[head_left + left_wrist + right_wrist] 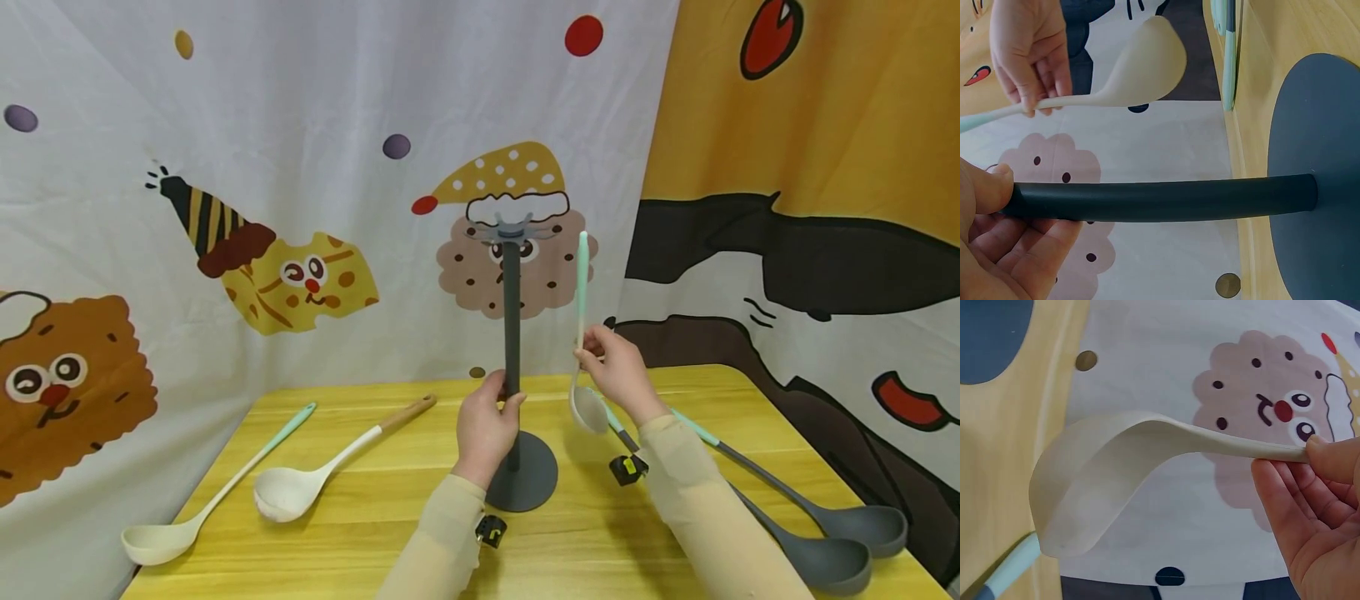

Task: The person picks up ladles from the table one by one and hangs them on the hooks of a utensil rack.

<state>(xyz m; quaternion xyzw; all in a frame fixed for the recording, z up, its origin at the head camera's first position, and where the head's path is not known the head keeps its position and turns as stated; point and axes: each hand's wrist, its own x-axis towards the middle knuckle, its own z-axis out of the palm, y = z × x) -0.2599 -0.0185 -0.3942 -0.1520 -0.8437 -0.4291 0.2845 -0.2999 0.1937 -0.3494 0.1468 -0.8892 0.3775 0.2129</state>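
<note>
My left hand grips the dark grey post of a utensil stand, thumb on one side and fingers on the other. The stand is upright on its round base, with a ring of hooks at the top. My right hand pinches a cream ladle by its shaft, just right of the post. That ladle hangs bowl down with its mint handle end pointing up, near the height of the hooks and apart from them. In the left wrist view the ladle bowl shows beyond the post.
On the left of the wooden table lie a cream ladle with a mint handle and a white ladle with a wooden handle. Dark grey ladles with mint handles lie at the right, partly behind my right arm. A printed curtain hangs behind.
</note>
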